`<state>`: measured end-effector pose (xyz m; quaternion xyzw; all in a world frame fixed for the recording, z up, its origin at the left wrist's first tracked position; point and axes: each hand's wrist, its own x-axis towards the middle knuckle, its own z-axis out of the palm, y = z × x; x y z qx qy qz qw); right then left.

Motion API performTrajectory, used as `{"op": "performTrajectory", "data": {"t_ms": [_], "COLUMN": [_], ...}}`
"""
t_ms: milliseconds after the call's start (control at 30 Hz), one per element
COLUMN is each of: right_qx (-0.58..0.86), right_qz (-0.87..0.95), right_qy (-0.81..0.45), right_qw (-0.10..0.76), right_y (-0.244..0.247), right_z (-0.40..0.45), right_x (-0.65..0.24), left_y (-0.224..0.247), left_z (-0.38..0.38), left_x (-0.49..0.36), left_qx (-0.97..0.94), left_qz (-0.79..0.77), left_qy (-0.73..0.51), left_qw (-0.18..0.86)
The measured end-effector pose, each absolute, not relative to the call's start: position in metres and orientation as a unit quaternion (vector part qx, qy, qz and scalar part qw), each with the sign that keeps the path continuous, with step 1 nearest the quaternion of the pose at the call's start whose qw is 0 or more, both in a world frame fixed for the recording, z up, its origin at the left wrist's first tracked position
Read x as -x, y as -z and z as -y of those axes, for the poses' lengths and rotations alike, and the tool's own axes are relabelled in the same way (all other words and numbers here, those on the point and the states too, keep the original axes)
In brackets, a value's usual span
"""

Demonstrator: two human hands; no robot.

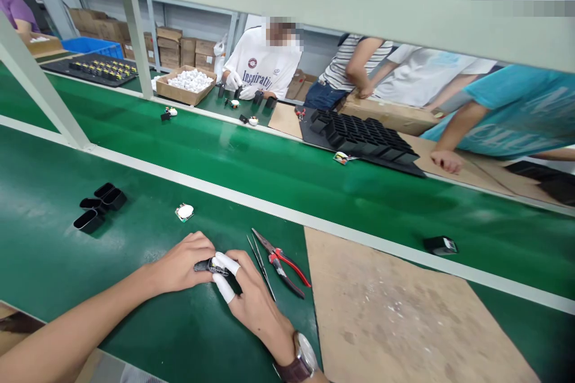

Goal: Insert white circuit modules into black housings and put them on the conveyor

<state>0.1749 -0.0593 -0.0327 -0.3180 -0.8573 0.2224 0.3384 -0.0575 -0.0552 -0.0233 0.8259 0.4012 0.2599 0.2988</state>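
My left hand (188,263) is closed around a small black plastic housing (204,265) above the green bench. At the housing's open end, my right hand (254,296) pinches a white and metallic part with thumb and forefinger, both covered by white finger cots. Part of the housing is hidden by my left fingers. Just right of my hands lie tweezers (261,266) and red-handled long-nose pliers (283,264). Beyond my left hand rests a circuit board with a white pad (184,211). Several empty black housings (99,208) are grouped farther left.
A cardboard sheet (404,323) covers the bench at right. Past a pale rail, a green conveyor (251,155) carries a black unit (441,245) and small assemblies. Co-workers sit opposite, near a box of white parts (179,93) and rows of black housings (366,134). A metal post (45,84) stands left.
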Motion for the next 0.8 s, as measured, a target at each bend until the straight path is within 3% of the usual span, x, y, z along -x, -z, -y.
{"op": "performTrajectory", "data": {"t_ms": [367, 500, 800], "right_qx": [0.296, 0.301, 0.315], "right_qz": [0.897, 0.878, 0.883], "right_qy": [-0.159, -0.201, -0.154], "right_qw": [0.288, 0.313, 0.313], "right_y": [0.025, 0.026, 0.025], "right_z": [0.059, 0.060, 0.057], "right_x": [-0.178, -0.179, -0.185], "left_y": [0.023, 0.023, 0.025], "left_z": [0.055, 0.055, 0.056], "left_x": [0.056, 0.056, 0.056], "left_qx": [-0.823, -0.821, -0.824], "left_qz": [-0.403, -0.409, -0.401], "left_qy": [-0.261, -0.253, -0.277], "left_qw": [0.304, 0.309, 0.290]}}
